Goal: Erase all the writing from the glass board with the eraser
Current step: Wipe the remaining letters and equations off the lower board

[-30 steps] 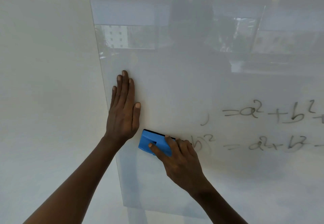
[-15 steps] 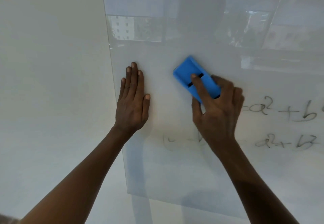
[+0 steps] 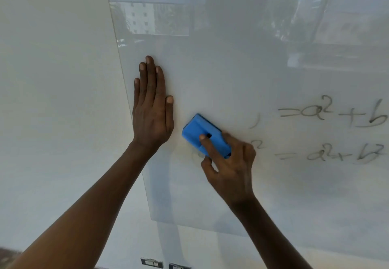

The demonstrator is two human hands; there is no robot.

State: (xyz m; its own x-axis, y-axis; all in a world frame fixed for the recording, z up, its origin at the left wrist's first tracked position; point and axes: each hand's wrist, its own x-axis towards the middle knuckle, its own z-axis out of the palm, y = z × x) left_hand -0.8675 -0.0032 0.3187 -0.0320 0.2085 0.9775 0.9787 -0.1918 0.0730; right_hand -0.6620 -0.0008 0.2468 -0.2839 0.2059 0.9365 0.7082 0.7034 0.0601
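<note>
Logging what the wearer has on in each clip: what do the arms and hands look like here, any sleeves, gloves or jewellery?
Both arms are bare up to the frame edge, with no sleeves in view. The left hand and right hand are bare too: no gloves, rings, watch or wristband visible on either. Fingernails are short and unpainted. No markings show on the forearms.

A pale wall (image 3: 52, 100) (two outlets (image 3: 152, 262) low down) stands leftward.

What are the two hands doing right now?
Left hand: open, flat against the glass board.
Right hand: holding the blue eraser on the board.
</note>
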